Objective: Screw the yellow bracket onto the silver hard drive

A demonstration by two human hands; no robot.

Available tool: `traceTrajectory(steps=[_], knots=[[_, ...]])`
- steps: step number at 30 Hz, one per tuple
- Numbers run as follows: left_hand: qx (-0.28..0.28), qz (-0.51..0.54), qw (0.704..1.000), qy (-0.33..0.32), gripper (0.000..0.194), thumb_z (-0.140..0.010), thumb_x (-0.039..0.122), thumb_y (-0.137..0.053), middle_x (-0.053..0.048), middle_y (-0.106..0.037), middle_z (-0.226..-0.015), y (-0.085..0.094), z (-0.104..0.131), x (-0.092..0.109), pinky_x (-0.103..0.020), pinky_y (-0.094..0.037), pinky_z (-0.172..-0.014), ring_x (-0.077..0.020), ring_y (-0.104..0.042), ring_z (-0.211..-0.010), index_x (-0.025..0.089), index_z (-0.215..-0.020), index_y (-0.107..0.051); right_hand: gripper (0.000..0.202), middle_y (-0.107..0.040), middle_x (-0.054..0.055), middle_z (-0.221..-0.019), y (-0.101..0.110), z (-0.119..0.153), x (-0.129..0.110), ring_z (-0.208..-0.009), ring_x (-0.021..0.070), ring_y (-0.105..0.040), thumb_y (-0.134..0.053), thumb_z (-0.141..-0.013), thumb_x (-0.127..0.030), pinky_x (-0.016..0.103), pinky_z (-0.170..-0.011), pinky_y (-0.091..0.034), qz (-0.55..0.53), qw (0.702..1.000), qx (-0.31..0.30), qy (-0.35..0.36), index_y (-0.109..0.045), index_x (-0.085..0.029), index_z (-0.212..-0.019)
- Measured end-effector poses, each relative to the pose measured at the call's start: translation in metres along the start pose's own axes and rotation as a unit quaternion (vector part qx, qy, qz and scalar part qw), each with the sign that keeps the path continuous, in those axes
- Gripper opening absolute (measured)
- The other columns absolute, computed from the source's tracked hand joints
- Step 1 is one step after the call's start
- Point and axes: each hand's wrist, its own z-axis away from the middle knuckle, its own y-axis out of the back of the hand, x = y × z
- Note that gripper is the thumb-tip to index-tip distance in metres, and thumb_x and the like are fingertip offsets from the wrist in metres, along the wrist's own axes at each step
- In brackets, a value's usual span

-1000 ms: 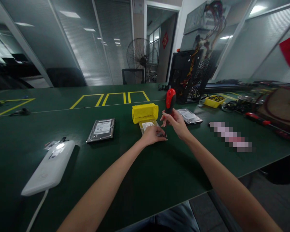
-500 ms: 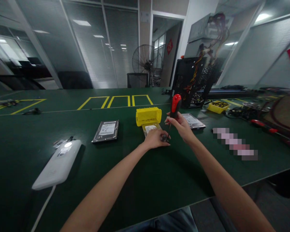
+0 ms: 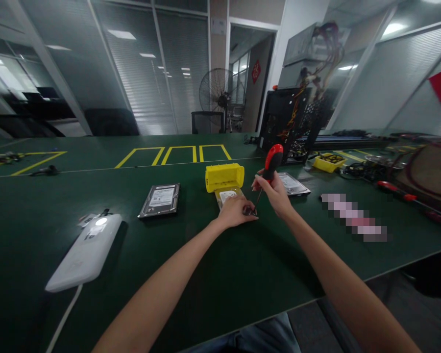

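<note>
A red and black screwdriver (image 3: 274, 159) is gripped in my right hand (image 3: 277, 192), handle up and leaning right, its shaft pointing down to the fingers of my left hand (image 3: 233, 211). Those fingers are closed around a small dark part (image 3: 249, 210), whose kind I cannot make out; the screwdriver's tip is at or near it. Beneath my left hand, partly hidden, lies a hard drive (image 3: 227, 194) with a white label. Just behind that drive a yellow plastic bin (image 3: 225, 176) rests on its side.
Another hard drive (image 3: 159, 200) lies to the left, and one (image 3: 293, 184) is behind my right hand. A white power bank (image 3: 86, 255) with a cable is at front left. An open computer case (image 3: 284, 122) and a yellow tray (image 3: 329, 163) stand at back right.
The screwdriver's handle has tilted further to the right, with my right hand shifting slightly around it. My left hand stays on the small dark part. The whole view has shifted a little.
</note>
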Motion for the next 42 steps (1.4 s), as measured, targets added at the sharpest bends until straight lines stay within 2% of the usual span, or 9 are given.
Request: traceTrajectory(steps=[4,9,16,21,26,29,34,38,42], knots=[[-0.002,0.000,1.000,0.013,0.033,-0.079,0.052,-0.068,-0.004,-0.063,-0.093,-0.002,-0.001,0.000,-0.034,-0.043,-0.079,-0.0247,-0.059,-0.092,0.022,-0.093,-0.070,0.039,-0.053,-0.004,-0.078,-0.002,0.002,0.003,-0.064,0.0102,-0.053,-0.061,-0.083,-0.043,0.026,-0.064,-0.051,-0.029,0.999,0.016,0.000,-0.050,-0.027,-0.117],[-0.001,-0.002,1.000,0.009,0.033,-0.081,0.050,-0.067,-0.006,-0.063,-0.097,-0.001,-0.001,0.001,-0.036,-0.044,-0.081,-0.0261,-0.059,-0.095,0.020,-0.096,-0.069,0.039,-0.053,0.000,-0.080,0.000,0.001,0.003,-0.068,0.0119,-0.054,-0.048,-0.088,-0.057,0.027,-0.063,-0.052,-0.096,0.995,0.013,-0.025,-0.055,-0.028,-0.114],[-0.002,-0.022,1.000,0.008,0.028,-0.081,0.048,-0.068,-0.005,-0.067,-0.096,-0.004,-0.002,0.000,-0.040,-0.044,-0.086,-0.0273,-0.060,-0.098,0.023,-0.093,-0.070,0.035,-0.059,-0.001,-0.081,0.001,-0.003,0.004,-0.068,0.0108,-0.059,-0.064,-0.079,-0.050,0.025,-0.060,-0.053,-0.078,0.995,0.068,-0.007,-0.059,-0.022,-0.101],[0.002,-0.020,1.000,0.003,0.029,-0.080,0.049,-0.068,-0.004,-0.068,-0.097,-0.006,-0.001,-0.001,-0.040,-0.044,-0.086,-0.0270,-0.060,-0.098,0.024,-0.092,-0.070,0.029,-0.060,-0.003,-0.076,0.000,-0.003,0.000,-0.068,0.0102,-0.060,-0.071,-0.074,-0.039,0.024,-0.063,-0.053,-0.058,0.996,0.072,0.004,-0.055,-0.022,-0.091],[0.004,-0.003,1.000,0.001,0.026,-0.078,0.046,-0.071,-0.003,-0.069,-0.095,-0.004,-0.002,-0.003,-0.037,-0.044,-0.083,-0.0256,-0.062,-0.095,0.024,-0.093,-0.071,0.032,-0.057,-0.008,-0.063,-0.002,-0.002,-0.003,-0.059,0.0094,-0.057,-0.072,-0.075,-0.034,0.025,-0.064,-0.050,-0.057,0.996,0.069,0.029,-0.046,-0.024,-0.093],[0.001,0.011,1.000,-0.004,0.027,-0.077,0.045,-0.073,-0.002,-0.069,-0.093,-0.004,-0.003,-0.005,-0.036,-0.044,-0.082,-0.0241,-0.062,-0.092,0.024,-0.094,-0.072,0.031,-0.051,-0.009,-0.058,0.000,-0.002,-0.002,-0.055,0.0091,-0.050,-0.066,-0.080,-0.041,0.026,-0.066,-0.049,-0.039,0.997,0.063,0.029,-0.049,-0.024,-0.098],[-0.001,0.022,1.000,-0.018,0.027,-0.078,0.045,-0.072,-0.001,-0.070,-0.093,-0.004,-0.003,-0.008,-0.033,-0.044,-0.080,-0.0231,-0.062,-0.092,0.025,-0.095,-0.072,0.043,-0.056,-0.003,-0.067,0.006,-0.003,-0.001,-0.070,0.0139,-0.058,-0.041,-0.089,-0.060,0.033,-0.079,-0.049,-0.046,0.999,0.016,-0.005,-0.055,-0.024,-0.107],[0.001,0.019,0.999,-0.028,0.024,-0.079,0.043,-0.070,-0.001,-0.070,-0.092,-0.003,-0.002,-0.007,-0.033,-0.044,-0.080,-0.0227,-0.063,-0.091,0.025,-0.094,-0.072,0.031,-0.061,-0.001,-0.076,0.008,-0.004,0.000,-0.078,0.0147,-0.061,-0.052,-0.089,-0.050,0.034,-0.085,-0.046,-0.017,1.000,0.014,0.019,-0.058,-0.024,-0.104],[0.004,0.009,1.000,-0.019,0.024,-0.079,0.044,-0.071,-0.002,-0.070,-0.093,-0.003,-0.002,-0.005,-0.035,-0.043,-0.080,-0.0235,-0.062,-0.092,0.025,-0.094,-0.072,0.023,-0.061,-0.002,-0.078,0.007,-0.005,0.000,-0.077,0.0136,-0.061,-0.062,-0.084,-0.040,0.032,-0.081,-0.046,-0.013,0.999,0.024,0.037,-0.056,-0.022,-0.097]])
